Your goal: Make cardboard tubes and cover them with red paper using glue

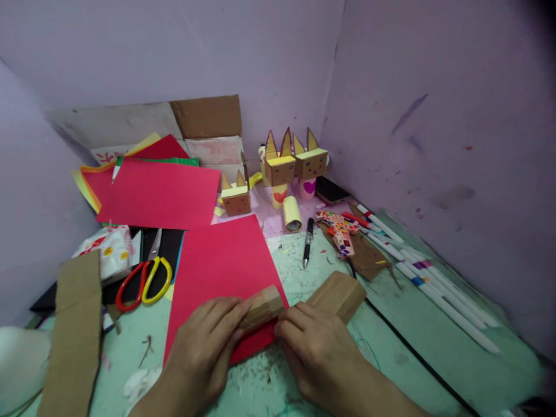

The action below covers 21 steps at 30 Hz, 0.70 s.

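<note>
A small brown cardboard tube (263, 308) lies over the near part of a red paper sheet (217, 260), with my left hand (208, 336) closed round its left end. My right hand (310, 341) has its fingers bent together at the sheet's near right corner, pinching the paper edge. Just behind my right hand rests a larger brown cardboard roll (341, 295). The fingertips of my right hand are partly hidden.
Scissors (145, 281) and a cardboard strip (76, 330) lie left. Cardboard animal figures (281, 171), a yellow tube (292, 214) and a pen (308, 243) stand or lie behind. White markers (438, 284) and a black cable (403, 341) are right.
</note>
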Tool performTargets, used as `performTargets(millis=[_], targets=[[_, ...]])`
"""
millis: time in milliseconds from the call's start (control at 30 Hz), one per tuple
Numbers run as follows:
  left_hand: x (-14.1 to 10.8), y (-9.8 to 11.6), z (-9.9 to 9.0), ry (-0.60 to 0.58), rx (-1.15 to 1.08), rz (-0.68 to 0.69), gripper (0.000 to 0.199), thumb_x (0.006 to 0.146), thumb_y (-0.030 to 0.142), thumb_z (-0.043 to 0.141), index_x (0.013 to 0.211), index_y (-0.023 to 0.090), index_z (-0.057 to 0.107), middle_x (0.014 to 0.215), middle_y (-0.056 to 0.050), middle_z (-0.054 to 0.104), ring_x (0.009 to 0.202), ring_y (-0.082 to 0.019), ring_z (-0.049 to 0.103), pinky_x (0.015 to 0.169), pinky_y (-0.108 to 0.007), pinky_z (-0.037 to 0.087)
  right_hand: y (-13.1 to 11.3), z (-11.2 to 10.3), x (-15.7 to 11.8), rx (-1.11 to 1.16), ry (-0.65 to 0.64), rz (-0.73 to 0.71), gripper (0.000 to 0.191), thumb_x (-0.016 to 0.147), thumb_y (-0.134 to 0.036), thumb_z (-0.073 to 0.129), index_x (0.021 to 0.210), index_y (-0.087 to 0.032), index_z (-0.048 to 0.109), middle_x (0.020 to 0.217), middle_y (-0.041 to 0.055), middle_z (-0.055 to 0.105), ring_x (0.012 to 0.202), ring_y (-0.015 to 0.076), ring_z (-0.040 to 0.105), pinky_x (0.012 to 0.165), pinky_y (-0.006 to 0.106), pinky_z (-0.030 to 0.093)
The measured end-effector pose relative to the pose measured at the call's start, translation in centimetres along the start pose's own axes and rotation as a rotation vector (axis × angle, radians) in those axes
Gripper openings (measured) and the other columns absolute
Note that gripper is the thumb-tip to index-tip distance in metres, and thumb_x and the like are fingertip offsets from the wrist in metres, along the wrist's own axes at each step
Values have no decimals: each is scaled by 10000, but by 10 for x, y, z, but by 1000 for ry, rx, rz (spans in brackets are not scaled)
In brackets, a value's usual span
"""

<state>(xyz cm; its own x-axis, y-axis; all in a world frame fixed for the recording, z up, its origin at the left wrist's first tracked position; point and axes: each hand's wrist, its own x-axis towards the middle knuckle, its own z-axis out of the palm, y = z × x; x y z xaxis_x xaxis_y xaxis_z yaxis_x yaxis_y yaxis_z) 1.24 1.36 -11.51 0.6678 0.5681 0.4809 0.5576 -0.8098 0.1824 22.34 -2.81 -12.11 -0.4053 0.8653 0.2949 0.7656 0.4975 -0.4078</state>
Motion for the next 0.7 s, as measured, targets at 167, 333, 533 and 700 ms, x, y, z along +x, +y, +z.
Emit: performTargets(millis=[167,333,533,700], targets=[[-2,-3,3,35,-178,-27,409,840,66,489,1233,179,506,1071,-123,642,996,-229,587,807,-392,539,-4,15,-17,41,337,21,341,785,20,383,1032,-129,566,934,127,619,863,221,592,714,335,531],[1,-5,5,91,-246,7,389,811,42,536,1180,167,541,1033,-109,654,968,-212,595,812,-369,529,-9,30,-29,47,366,122,404,801,13,398,1159,-157,479,1151,157,534,1066,228,561,825,316,542],[-3,-4,7,116,-338,-46,354,803,59,560,1135,180,576,1049,-101,623,973,-199,583,791,-338,524,-9,30,-21,189,390,186,452,824,-27,416,1250,-163,351,1262,180,470,1203,255,481,943,417,489],[-3,-1,6,97,-381,-72,298,815,94,550,1101,168,594,1036,-107,616,959,-198,579,775,-337,523,-2,33,-18,312,356,180,508,846,-60,431,1314,-209,298,1246,143,486,1189,250,486,959,445,469]])
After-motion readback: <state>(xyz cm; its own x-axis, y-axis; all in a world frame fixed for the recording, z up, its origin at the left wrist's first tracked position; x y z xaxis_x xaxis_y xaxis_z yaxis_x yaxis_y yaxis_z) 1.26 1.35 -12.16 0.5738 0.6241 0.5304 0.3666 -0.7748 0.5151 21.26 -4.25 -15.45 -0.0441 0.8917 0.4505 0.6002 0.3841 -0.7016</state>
